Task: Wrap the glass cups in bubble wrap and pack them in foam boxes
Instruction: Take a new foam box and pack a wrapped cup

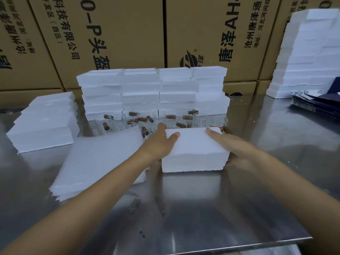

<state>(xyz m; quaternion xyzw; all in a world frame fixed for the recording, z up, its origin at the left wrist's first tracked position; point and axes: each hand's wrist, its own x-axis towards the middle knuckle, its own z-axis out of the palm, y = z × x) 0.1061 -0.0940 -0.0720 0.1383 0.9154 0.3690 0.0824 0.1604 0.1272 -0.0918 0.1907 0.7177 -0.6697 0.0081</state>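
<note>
White sheets of wrap (pixel 103 159) lie stacked at near left. My left hand (pixel 160 142) and right hand (pixel 233 146) grasp the foam box (pixel 193 153) at its ends, fingers curled over the lid, mid-worktop (pixel 202 208). Glass cups (pixel 174 120) wait just beyond. I'd press evenly so the lid seats square.

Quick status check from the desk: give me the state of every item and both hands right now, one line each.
foam box: closed, on the steel table, held at both ends.
left hand: gripping the box's left end, thumb on top.
right hand: gripping the box's right end, fingers on top.
glass cups: unwrapped, upright, behind the box.
wrap sheets: flat stack, left of the box.
stacked foam boxes: closed, piled behind the cups.
</note>
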